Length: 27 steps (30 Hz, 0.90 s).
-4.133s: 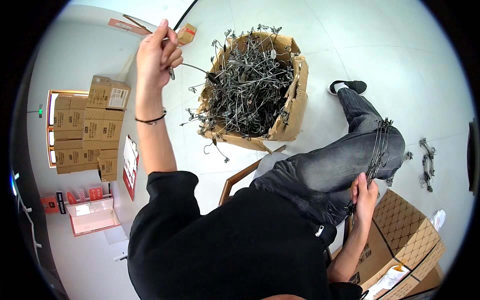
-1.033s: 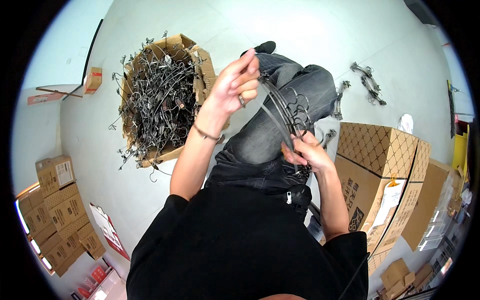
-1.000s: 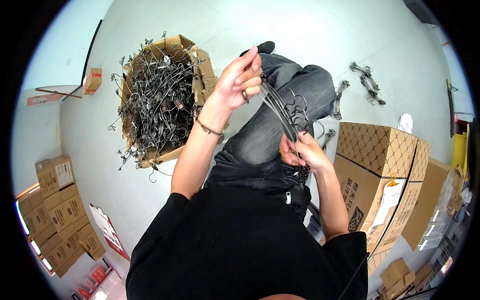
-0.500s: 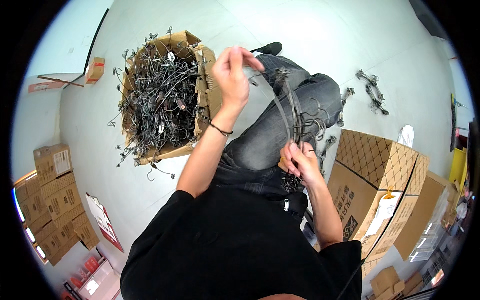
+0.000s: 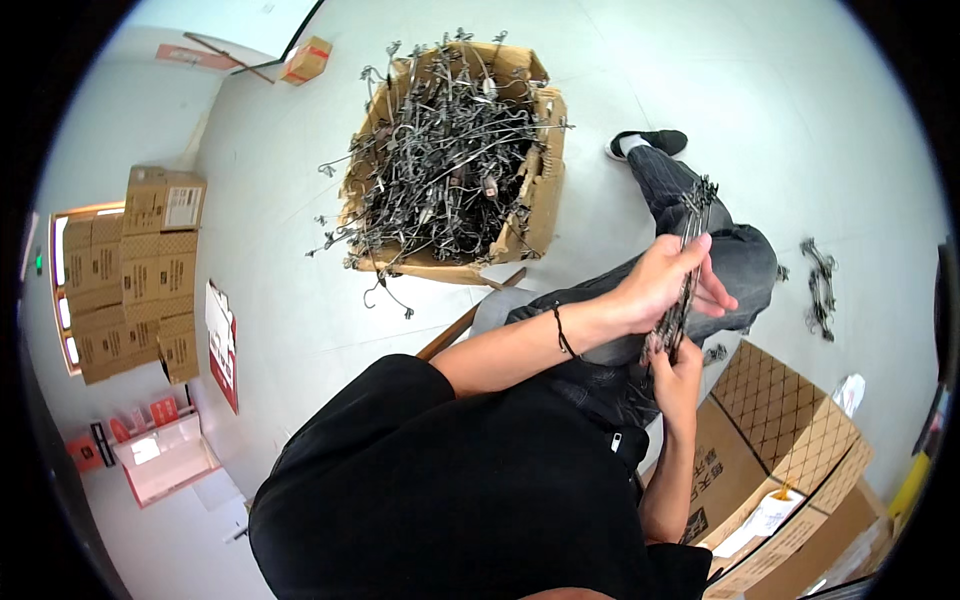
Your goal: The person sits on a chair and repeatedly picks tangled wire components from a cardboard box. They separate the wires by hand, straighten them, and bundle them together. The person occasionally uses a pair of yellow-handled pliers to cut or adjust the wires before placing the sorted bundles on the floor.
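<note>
A bundle of thin dark clip hangers, with small clips clustered at its far end, stands over my lap. My right hand is closed around its lower part. Farther up, my left hand is also on the bundle, thumb along one side and fingers round the other, some of them loosely curled. My palms and fingers hide the bundle's middle. To the left, an open cardboard box is heaped with tangled hangers, several hooks and clips poking over its rim.
Bundled hangers lie on the floor at right, beyond my bent leg. A large carton stands close by my right arm. Stacked cartons are at far left, and a small taped box sits at the back left.
My left hand has come from beside the box across to the bundle and closed on it. The hangers, fanned out before, now lie together. The view has shifted, so the box appears farther right.
</note>
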Motion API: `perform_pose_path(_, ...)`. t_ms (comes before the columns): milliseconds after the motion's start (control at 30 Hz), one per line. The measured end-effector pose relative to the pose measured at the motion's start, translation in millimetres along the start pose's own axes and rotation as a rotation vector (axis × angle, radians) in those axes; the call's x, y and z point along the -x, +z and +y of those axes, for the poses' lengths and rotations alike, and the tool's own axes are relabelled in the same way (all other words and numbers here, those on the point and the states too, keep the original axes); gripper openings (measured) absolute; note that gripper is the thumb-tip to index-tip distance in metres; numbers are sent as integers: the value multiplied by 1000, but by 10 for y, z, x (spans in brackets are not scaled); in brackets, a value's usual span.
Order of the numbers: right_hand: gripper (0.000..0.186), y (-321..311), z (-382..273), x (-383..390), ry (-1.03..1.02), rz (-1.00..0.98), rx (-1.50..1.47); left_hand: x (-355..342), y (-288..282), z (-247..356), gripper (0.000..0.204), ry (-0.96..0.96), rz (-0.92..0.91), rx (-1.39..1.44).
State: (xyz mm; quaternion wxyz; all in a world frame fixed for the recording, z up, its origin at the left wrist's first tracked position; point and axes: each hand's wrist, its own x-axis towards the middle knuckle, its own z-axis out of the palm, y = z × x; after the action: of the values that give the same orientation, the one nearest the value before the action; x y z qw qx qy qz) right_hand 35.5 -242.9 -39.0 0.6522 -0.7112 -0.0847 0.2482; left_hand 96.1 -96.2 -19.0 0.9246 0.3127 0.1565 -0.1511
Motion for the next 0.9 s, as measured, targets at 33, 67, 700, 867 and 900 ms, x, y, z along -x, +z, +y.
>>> perform_pose_path(33, 23, -6, -1, 16, 12, -55, -60, 33, 21, -17, 44, 9, 18, 12)
perform_pose_path(67, 28, -21, 5, 23, 25, -110, -121, 64, 27, -18, 43, 17, 36, 23)
perform_pose_path(700, 46, -106, 144, 27, 93, 123, -161, 1147, -1469, 1704, 18, 690, 837, -1902)
perform_pose_path(867, 45, -87, 80, 15, 98, 132, -154, 1145, -1708, 1836, 11, 990, 705, -1796)
perform_pose_path(900, 45, -85, 76, 16, 99, 134, -156, 1212, -1754, 1979, 10, 974, 742, -1698)
